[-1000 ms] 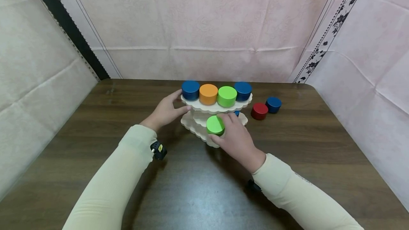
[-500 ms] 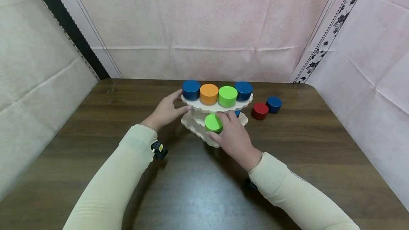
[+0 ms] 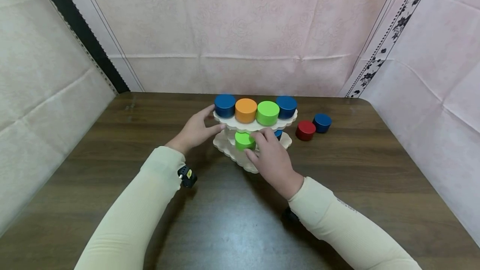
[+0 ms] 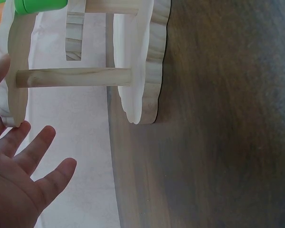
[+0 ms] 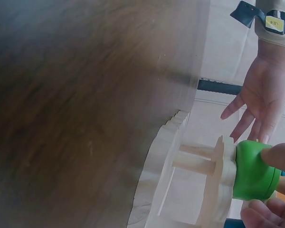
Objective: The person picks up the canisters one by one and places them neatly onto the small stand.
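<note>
In the head view, a tiered wooden stand with scalloped edges (image 3: 228, 150) stands on the table. My right hand (image 3: 275, 161) holds a green cylinder (image 3: 244, 141) at the middle tier, below the top one. The right wrist view shows the thumb (image 5: 278, 156) on that cylinder's side and other fingers beside it. My left hand (image 3: 193, 131) touches the left rim of the top tier, its fingers spread and fairly straight in the left wrist view. On the top tier sit a blue cylinder (image 3: 225, 106), an orange cylinder (image 3: 246, 111), another green cylinder (image 3: 268, 113) and another blue cylinder (image 3: 286, 107).
A red cylinder (image 3: 305, 131) and a loose blue cylinder (image 3: 322, 123) lie on the table right of the stand. Part of a blue piece (image 3: 278, 134) shows behind my right hand. Pale cloth (image 3: 240, 32) hangs behind the table (image 3: 225, 220) and at both sides.
My right hand has moved left and away from me with the green cylinder, which now sits further in beneath the top tier. The left hand stays at the rim.
</note>
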### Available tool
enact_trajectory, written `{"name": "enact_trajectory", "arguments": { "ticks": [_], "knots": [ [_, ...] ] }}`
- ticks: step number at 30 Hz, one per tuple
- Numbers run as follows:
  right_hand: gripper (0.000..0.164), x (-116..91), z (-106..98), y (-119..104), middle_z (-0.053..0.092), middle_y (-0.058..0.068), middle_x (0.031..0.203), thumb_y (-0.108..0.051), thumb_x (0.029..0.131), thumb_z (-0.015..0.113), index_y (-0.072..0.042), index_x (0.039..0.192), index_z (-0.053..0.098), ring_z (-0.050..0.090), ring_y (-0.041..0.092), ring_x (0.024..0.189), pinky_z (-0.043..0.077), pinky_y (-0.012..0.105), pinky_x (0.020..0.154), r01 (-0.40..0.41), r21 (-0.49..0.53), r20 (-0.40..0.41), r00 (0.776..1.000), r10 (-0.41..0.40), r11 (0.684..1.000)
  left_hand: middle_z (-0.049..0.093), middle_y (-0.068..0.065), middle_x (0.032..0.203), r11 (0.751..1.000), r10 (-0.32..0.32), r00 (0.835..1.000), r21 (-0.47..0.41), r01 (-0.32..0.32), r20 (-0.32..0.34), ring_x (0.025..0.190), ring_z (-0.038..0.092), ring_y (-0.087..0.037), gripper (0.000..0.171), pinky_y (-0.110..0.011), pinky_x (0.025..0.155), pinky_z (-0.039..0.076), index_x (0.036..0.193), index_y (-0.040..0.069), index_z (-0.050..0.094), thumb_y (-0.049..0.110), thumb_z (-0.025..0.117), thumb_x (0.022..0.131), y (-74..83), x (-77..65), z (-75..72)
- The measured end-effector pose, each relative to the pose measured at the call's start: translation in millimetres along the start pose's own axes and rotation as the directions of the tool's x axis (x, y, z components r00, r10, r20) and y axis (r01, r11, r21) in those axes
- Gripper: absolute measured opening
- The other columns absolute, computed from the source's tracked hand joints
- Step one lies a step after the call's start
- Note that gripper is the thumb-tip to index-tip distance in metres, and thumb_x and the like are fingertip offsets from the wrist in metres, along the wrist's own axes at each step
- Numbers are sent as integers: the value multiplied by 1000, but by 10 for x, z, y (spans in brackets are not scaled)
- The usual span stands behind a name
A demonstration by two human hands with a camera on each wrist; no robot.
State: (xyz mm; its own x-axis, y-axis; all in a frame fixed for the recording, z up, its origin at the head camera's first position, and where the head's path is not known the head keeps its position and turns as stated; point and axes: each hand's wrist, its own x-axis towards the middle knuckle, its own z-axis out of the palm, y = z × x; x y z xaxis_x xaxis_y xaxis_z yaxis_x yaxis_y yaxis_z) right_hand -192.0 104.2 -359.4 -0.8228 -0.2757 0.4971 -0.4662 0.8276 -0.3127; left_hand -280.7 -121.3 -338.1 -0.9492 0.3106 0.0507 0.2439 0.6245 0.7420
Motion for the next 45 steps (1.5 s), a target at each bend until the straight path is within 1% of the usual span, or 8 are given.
{"name": "enact_trajectory", "arguments": {
  "ticks": [7, 18, 25, 32, 34, 38, 41, 45],
  "knots": [
    [35, 22, 29, -13, 51, 10, 103, -20, 85, 75, -3, 113, 64, 55, 18, 80, 55, 27, 67, -1, -11, -12, 1000, 0, 1000, 36, -10, 153, 1000, -10, 1000, -3, 10, 5, 133, 41, -31, 76, -53, 105, 39, 154, 14, 24, 36, 64, 93, 3, 7, 12],
    [26, 55, 67, -14, 52, 9, 101, -17, 87, 73, -5, 109, 66, 56, 19, 85, 57, 29, 71, -2, -45, -29, 1000, 1, 999, 36, -10, 153, 1000, 5, 1000, 2, -5, 8, 133, 41, -33, 76, -54, 105, 39, 154, 15, 24, 37, 64, 93, 15, 11, 18],
    [23, 77, 94, -9, 52, 9, 98, -17, 88, 71, -5, 108, 67, 55, 18, 81, 56, 27, 66, 2, -60, -52, 999, -5, 998, 35, -11, 154, 1000, 10, 1000, 1, -10, 6, 134, 41, -34, 77, -54, 105, 39, 154, 13, 24, 36, 64, 93, 10, 12, 13],
    [32, 76, 53, -14, 57, 9, 101, -19, 86, 74, -4, 113, 67, 57, 19, 85, 56, 29, 73, -47, 67, -33, 998, 49, 997, 35, -10, 154, 1000, -5, 1000, 9, 5, 5, 134, 41, -33, 77, -54, 105, 39, 154, 15, 24, 37, 64, 93, 16, 6, 9],
    [35, 75, 36, -17, 59, 9, 102, -20, 85, 75, -3, 114, 67, 57, 19, 88, 56, 30, 76, -52, 105, -28, 998, 55, 993, 35, -10, 154, 1000, -7, 1000, 7, 7, 4, 134, 40, -34, 77, -54, 105, 39, 154, 15, 24, 37, 64, 93, 18, 3, 7],
    [37, 69, -3, -20, 60, 9, 104, -23, 85, 76, -3, 115, 67, 57, 19, 90, 56, 30, 76, -50, 141, -1, 999, 51, 989, 35, -11, 154, 1000, -6, 1000, 9, 6, 1, 134, 41, -34, 76, -55, 105, 39, 154, 14, 24, 36, 64, 93, 15, -2, 7],
    [37, 56, -78, -9, 61, 10, 107, -25, 86, 75, -3, 114, 66, 57, 20, 92, 55, 31, 76, -45, 167, 10, 999, 43, 985, 35, -10, 154, 1000, -13, 1000, 10, 13, 3, 134, 41, -33, 76, -54, 105, 39, 154, 14, 24, 36, 64, 93, 16, -4, 8],
    [36, 40, -231, 68, 60, 12, 110, -24, 86, 74, -3, 114, 65, 57, 24, 95, 55, 35, 78, -46, 203, -9, 999, 49, 978, 36, -10, 153, 1000, -19, 1000, 2, 19, 0, 134, 41, -32, 76, -54, 105, 39, 154, 15, 24, 36, 64, 93, 14, -4, 6]
  ]
}}
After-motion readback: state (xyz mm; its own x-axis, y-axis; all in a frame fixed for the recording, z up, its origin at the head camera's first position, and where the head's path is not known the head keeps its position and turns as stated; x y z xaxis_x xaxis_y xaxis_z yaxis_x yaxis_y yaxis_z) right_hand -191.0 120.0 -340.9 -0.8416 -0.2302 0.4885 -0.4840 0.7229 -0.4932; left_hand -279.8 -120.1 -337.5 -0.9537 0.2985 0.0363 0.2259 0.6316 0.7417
